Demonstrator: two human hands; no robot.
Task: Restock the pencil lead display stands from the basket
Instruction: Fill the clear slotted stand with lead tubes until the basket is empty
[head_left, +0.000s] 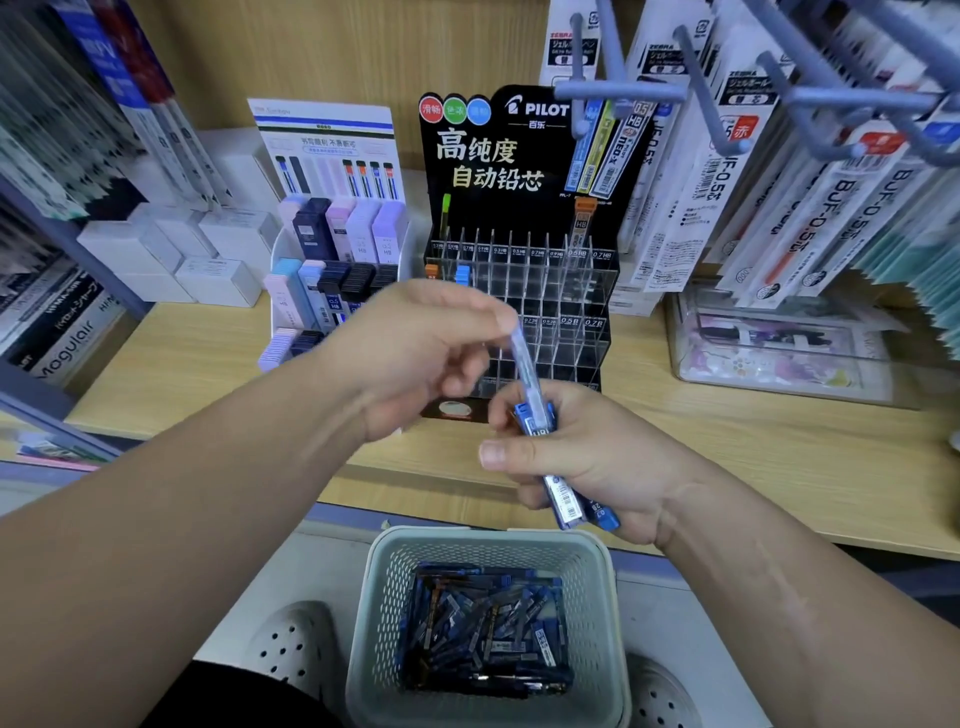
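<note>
Basket (385, 613) at 6 o'clock, pale perforated plastic, on the floor between two white shoes (297, 647). Loose tubes (488, 631) of pencil lead, mostly blue, lie jumbled in its bottom.

Both hands meet at frame centre, above the front edge of the wooden shelf (182, 374).

Left hand (415, 358), coming in from 8 o'clock: thumb and fingertips pinched together on the upper end of a single tube (524, 364), clear with a bluish tint. Tube slants down toward 5 o'clock. Fingertips are blurred, so the exact grip is not readable.

Right hand (597, 462), coming in from 4 o'clock: fingers curled round a bundle of tubes (563, 501), blue-capped, with the thumb laid across toward 9 o'clock. Lower end of the single tube reaches into the top of this bundle; cannot tell whether it is free of it.

Black stand (519, 156) at 12 o'clock, just behind the hands: clear slotted rows with grade labels. An orange-capped and a blue-capped tube stand in its left slots, a green one at back left, an orange one at back right.

White stand (332, 244) at 11 o'clock, touching or just beside the black one, holds pastel and dark lead cases in tiers.

White boxes (202, 260) at 10 o'clock. Refill packs (769, 197) hang on hooks at 1 to 2 o'clock. Clear box (779, 358) on the shelf at 3 o'clock.
</note>
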